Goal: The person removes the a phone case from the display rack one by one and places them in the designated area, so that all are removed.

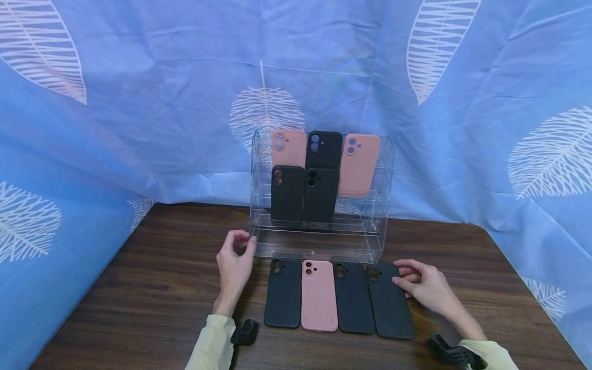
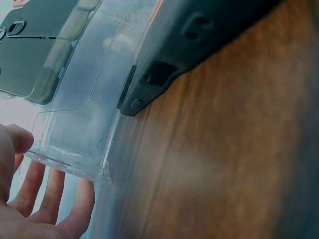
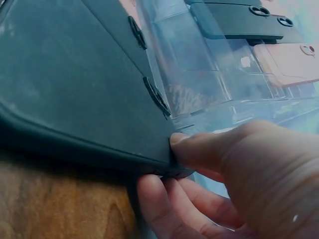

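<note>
A clear plastic tiered stand (image 1: 319, 239) holds pink and black phone cases. My left hand (image 1: 236, 262) grips its front left corner, thumb at the front edge and fingers along the side, as the left wrist view shows. Four-sided cases lie in a row before the stand: a black phone case (image 1: 283, 295), a pink phone case (image 1: 319, 298), another black phone case (image 1: 355, 300) and the rightmost black phone case (image 1: 392, 306). My right hand (image 1: 427, 288) pinches that rightmost case by its upper right corner, thumb on top and fingers at its edge (image 3: 174, 172).
On the stand's tiers are a pink case (image 1: 359, 164) at right, a pink case (image 1: 289, 146) at upper left and several black cases (image 1: 320, 198). A blue leaf-patterned cloth (image 1: 185, 113) hangs behind the brown wooden table (image 1: 152, 288).
</note>
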A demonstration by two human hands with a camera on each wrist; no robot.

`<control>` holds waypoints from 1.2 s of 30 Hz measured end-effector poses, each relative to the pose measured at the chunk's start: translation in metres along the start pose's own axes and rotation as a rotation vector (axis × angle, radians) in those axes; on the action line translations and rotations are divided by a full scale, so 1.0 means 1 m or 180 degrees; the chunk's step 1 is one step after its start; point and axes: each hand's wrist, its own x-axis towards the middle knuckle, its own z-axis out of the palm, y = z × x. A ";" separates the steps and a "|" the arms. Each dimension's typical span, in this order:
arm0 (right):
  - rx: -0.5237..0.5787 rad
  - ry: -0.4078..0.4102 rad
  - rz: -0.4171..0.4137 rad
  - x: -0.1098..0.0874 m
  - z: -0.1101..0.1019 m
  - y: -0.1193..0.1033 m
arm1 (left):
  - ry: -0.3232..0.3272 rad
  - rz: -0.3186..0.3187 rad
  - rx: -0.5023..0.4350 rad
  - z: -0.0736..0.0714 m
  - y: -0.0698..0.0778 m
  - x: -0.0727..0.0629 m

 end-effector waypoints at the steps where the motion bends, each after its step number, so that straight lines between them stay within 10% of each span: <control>1: -0.0029 0.0003 0.0001 0.000 0.000 0.000 | -0.0002 -0.0001 -0.0002 0.000 0.000 0.000; 15: -0.0320 0.0203 -0.0003 -0.001 -0.001 -0.002 | -0.0007 -0.0046 0.0041 0.000 0.001 -0.001; 26: -0.0294 0.1384 -0.1138 0.006 -0.011 -0.029 | 0.0027 -0.0060 0.0057 0.001 0.000 -0.001; 36: 0.0185 0.1563 -0.1360 0.028 -0.014 -0.068 | 0.0024 -0.0059 0.0055 0.000 0.001 0.000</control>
